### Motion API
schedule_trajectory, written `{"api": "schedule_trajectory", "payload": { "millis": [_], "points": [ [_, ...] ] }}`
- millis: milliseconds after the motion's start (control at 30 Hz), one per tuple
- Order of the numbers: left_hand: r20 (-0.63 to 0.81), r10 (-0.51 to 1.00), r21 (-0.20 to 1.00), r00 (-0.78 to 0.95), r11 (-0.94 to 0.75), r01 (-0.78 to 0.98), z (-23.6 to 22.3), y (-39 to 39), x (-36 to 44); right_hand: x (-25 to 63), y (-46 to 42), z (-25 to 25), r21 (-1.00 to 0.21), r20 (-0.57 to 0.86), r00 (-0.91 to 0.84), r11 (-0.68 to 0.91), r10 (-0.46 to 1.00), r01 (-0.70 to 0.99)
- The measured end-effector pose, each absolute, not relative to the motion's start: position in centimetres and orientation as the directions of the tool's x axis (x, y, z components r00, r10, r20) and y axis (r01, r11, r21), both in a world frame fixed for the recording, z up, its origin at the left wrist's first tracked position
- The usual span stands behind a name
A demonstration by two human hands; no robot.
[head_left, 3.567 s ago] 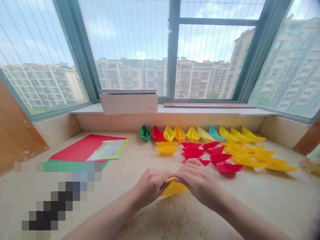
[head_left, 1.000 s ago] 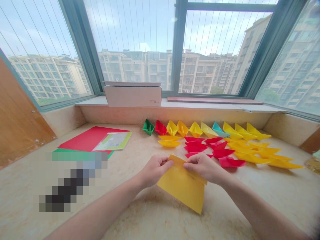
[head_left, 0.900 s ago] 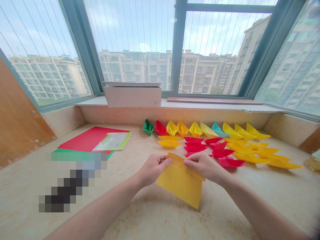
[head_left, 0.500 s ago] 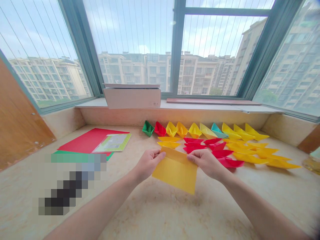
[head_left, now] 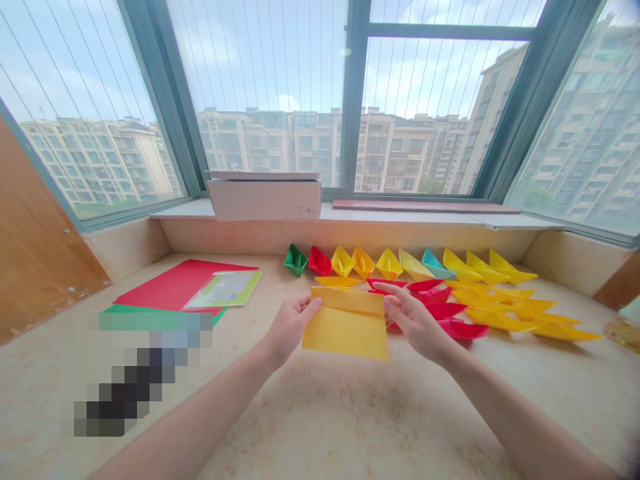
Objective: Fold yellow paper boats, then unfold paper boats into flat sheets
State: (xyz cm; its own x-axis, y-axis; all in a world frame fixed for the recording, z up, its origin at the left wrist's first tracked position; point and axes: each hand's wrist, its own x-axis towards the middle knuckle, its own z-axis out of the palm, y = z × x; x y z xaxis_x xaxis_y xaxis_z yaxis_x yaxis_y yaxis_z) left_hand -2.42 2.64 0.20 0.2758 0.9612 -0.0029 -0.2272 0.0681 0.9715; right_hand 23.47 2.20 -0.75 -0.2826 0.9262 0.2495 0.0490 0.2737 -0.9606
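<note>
A yellow sheet of paper (head_left: 345, 333) is held up above the stone counter, a strip along its upper edge folded over. My left hand (head_left: 289, 330) pinches its left edge, thumb in front and fingers behind. At the right edge, my right hand (head_left: 415, 323) has its thumb against the paper and its index finger stretched out near the upper corner; its other fingers are partly hidden. Just beyond the sheet are a yellow folded paper boat (head_left: 337, 282) and several red paper boats (head_left: 447, 311), some partly covered by my right hand.
Along the back wall runs a row of paper boats, among them a green one (head_left: 296, 261) and a blue one (head_left: 436, 264). More yellow boats (head_left: 500, 319) lie right. Red sheets (head_left: 165, 283), a green sheet and a clear packet (head_left: 227, 288) lie left. A white box (head_left: 265, 200) stands on the sill.
The yellow sheet has turned level and its folded strip now faces me more fully. My right hand has shifted slightly down its edge, its index finger straightened. My left hand has moved slightly left.
</note>
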Motion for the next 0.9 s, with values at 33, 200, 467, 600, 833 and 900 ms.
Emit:
{"api": "schedule_trajectory", "payload": {
  "millis": [33,200,467,600,833,900],
  "points": [
    [-0.008,0.967,0.965,0.255,0.075,-0.252,0.2,2.7,-2.5,23.5,2.1,-0.8,-0.959,0.265,-0.315,0.284,0.912,0.018],
    [-0.021,0.973,0.947,0.229,0.093,-0.306,-0.1,2.8,-2.2,23.4,1.3,-1.4,-0.971,0.174,-0.44,0.229,0.881,0.075],
    [0.06,0.944,0.984,0.324,-0.002,-0.177,0.0,1.9,-1.7,23.6,1.7,-0.8,-0.939,0.282,-0.293,0.325,0.914,0.111],
    [0.041,0.872,0.998,0.488,-0.013,-0.061,0.1,1.4,-1.8,23.6,1.8,-0.6,-0.941,0.326,-0.213,0.339,0.921,0.026],
    [-0.157,0.594,0.987,0.789,0.11,0.114,0.4,0.3,-1.9,22.9,0.6,0.1,-0.967,0.253,-0.379,0.242,0.89,-0.078],
    [-0.203,0.557,0.977,0.805,0.17,0.128,0.2,0.0,-1.7,22.3,0.0,-0.1,-0.973,0.226,-0.49,0.213,0.842,-0.084]
  ]
}}
